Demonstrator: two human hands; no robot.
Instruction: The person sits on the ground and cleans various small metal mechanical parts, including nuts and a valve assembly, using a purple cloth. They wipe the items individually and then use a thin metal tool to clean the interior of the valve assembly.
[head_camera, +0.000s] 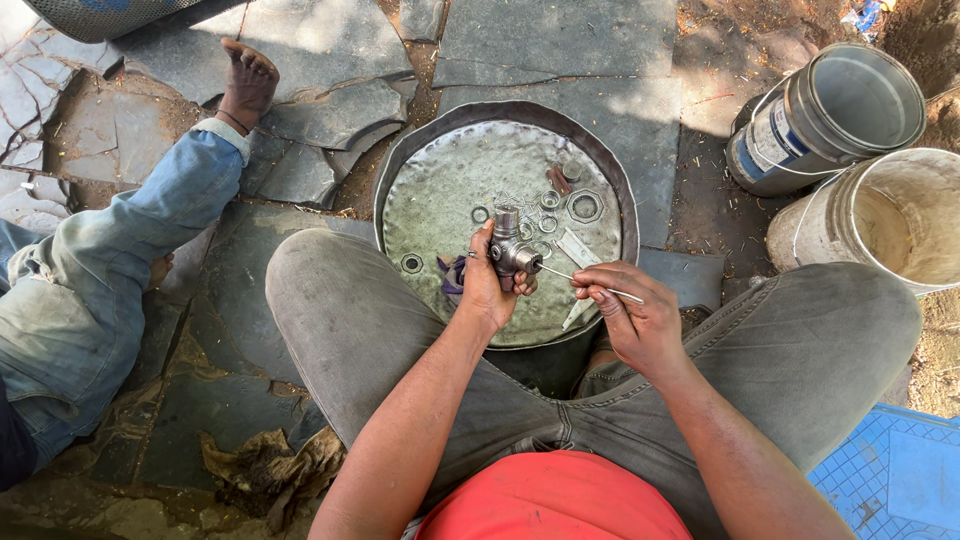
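Over the round metal tray (440, 190), between two spread knees in grey trousers, sat cross-legged on stone slabs. Left of the tray, one outstretched leg in blue jeans (150, 215), another person's, bare foot (247, 82) resting on the slabs, clear of the work. Nearer, below and left of the tray, one crumpled brown rag (265, 465), lying loose on the ground.

Above the tray's near half, left hand (487, 285) wrapped tight round a small grey metal fitting (510, 250), held upright and lifted so its side opening faced right, probably for easier reach. Just right of the fitting, right hand (630, 310) with thumb and forefinger pressed together on one thin metal rod (590, 283), its tip touching or entering the fitting's opening; cannot tell which.

On the tray behind the fitting, loose metal rings (585, 206), roughly seven by count, some blurred, kept in the tray apparently so as not to roll off. One pale flat strip (577, 247) beside them.

Right of the tray, two buckets (850, 110) tipped on their sides, mouths open, touching each other. Below those, one blue tiled mat (890, 480) at the corner.
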